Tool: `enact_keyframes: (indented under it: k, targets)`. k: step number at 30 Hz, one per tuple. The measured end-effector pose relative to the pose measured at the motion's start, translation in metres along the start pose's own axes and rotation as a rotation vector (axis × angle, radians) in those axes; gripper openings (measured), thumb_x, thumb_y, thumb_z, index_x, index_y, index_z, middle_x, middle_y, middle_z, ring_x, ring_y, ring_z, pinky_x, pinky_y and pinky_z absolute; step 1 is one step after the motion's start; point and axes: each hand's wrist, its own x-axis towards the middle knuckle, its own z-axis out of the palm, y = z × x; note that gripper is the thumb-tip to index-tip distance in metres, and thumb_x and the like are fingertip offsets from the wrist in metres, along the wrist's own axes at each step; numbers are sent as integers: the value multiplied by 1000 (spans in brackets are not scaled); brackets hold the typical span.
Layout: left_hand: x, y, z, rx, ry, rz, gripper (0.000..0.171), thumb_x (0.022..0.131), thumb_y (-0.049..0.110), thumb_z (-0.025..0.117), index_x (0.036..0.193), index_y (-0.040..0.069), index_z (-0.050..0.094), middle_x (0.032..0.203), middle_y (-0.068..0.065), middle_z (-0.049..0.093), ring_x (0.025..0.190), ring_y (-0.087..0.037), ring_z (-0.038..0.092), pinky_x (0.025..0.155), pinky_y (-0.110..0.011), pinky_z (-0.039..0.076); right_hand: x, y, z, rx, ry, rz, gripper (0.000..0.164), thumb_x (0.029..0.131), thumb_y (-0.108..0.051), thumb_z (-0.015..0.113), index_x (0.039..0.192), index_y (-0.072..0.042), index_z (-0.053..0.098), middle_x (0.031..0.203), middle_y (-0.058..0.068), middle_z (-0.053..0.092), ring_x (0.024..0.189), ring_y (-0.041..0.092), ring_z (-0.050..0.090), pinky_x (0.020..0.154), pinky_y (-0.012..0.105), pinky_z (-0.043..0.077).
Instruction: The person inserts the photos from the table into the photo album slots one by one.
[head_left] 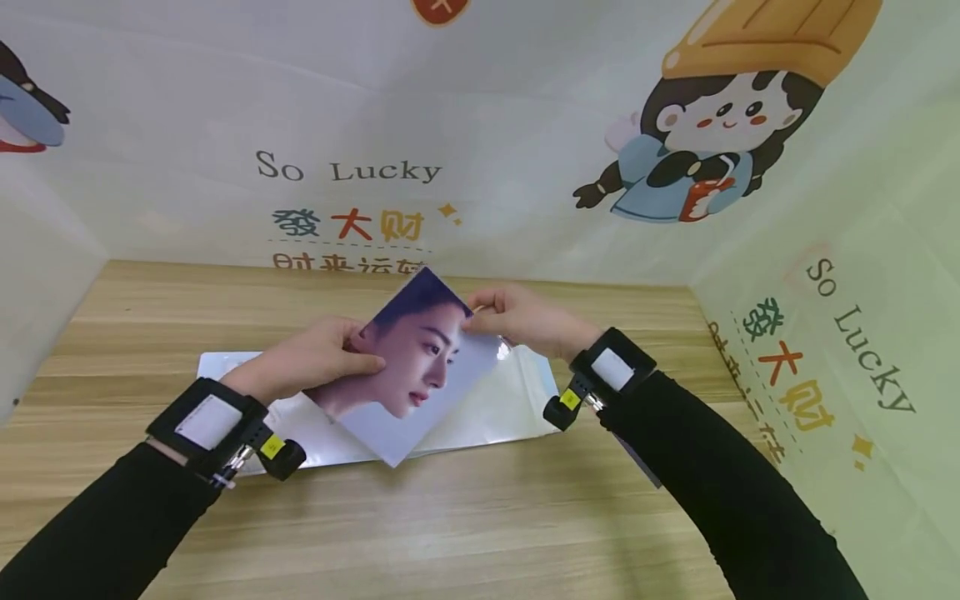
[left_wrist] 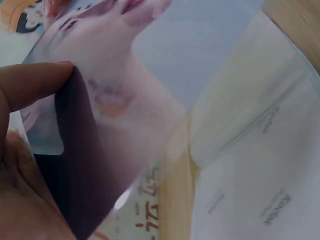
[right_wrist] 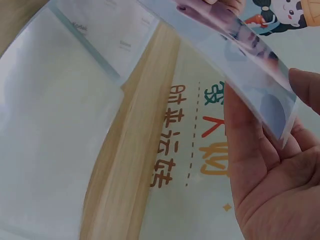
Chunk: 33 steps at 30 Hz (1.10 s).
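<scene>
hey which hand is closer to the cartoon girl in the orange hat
Right. In the head view, the right hand grips the upper right edge of the photo, below and left of the cartoon girl; the left hand grips the upper left edge, lower and farther away.

Glossy portrait photo (head_left: 420,367) (one corner lowermost), held tilted in midair

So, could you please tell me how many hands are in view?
2: in the head view, the left hand pinches the photo at its upper-left edge, the right hand at its upper-right.
</scene>
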Motion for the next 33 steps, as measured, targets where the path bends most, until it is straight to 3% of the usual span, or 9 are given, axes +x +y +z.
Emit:
enact_keyframes:
  k: [2, 5, 7, 9, 12, 16, 23, 33]
  targets:
    - [2, 5, 3, 122, 12, 46, 16, 82, 14, 65, 83, 1, 57, 70, -3, 55, 56, -11, 50, 51, -25, 42, 1, 7, 3, -35, -21, 5, 24, 92, -10, 53, 113, 0, 57, 89, 12, 65, 75, 22, 63, 67, 34, 52]
    - [2, 5, 9, 262, 98, 89, 29, 82, 17, 65, 102, -3, 57, 90, -14, 61, 76, -23, 58, 67, -34, 48, 2, 21, 7, -48, 20, 5, 23, 92, -10, 52, 111, 1, 56, 89, 12, 64, 72, 22, 64, 67, 36, 53]
    - [-2, -2, 9, 345, 163, 63, 49, 84, 20, 64, 121, -7, 47, 114, -24, 54, 101, -34, 54, 85, -44, 44, 2, 31, 8, -24, 84, 11, 22, 92, -8, 50, 111, 3, 55, 88, 12, 63, 70, 19, 63, 66, 35, 53]
    - [-9, -15, 9, 413, 198, 2, 65, 85, 24, 63, 131, -12, 34, 128, -33, 39, 117, -44, 40, 94, -53, 35, 0, 43, 5, 20, 156, 41, 24, 93, -7, 48, 113, 4, 54, 88, 12, 62, 69, 17, 61, 65, 33, 53]
    - [-22, -39, 7, 541, 180, -85, 74, 85, 29, 64, 133, -15, 29, 135, -39, 24, 122, -52, 28, 98, -59, 27, -7, 58, -3, 65, 256, 116, 26, 93, -7, 46, 117, 5, 51, 88, 11, 61, 69, 16, 60, 64, 30, 52]
    - [-39, -71, 9, 669, 143, -107, 76, 80, 32, 69, 130, -15, 36, 135, -42, 21, 121, -56, 25, 95, -62, 26, -13, 67, -9, 45, 332, 200, 29, 93, -10, 47, 119, 2, 49, 90, 13, 60, 70, 17, 60, 63, 31, 52]
    - [-55, -111, 9, 695, 95, -115, 86, 73, 32, 75, 136, -9, 33, 140, -38, 15, 125, -56, 16, 94, -66, 22, -9, 59, 6, -41, 372, 178, 26, 89, -7, 51, 112, 5, 55, 89, 15, 62, 69, 18, 60, 63, 31, 52]
    - [-54, -123, 4, 741, 100, -54, 84, 75, 32, 74, 137, -6, 32, 142, -34, 16, 126, -52, 18, 99, -61, 19, -2, 50, 43, -93, 509, 138, 10, 82, 2, 52, 88, 5, 59, 77, 12, 61, 59, 14, 56, 52, 27, 50]
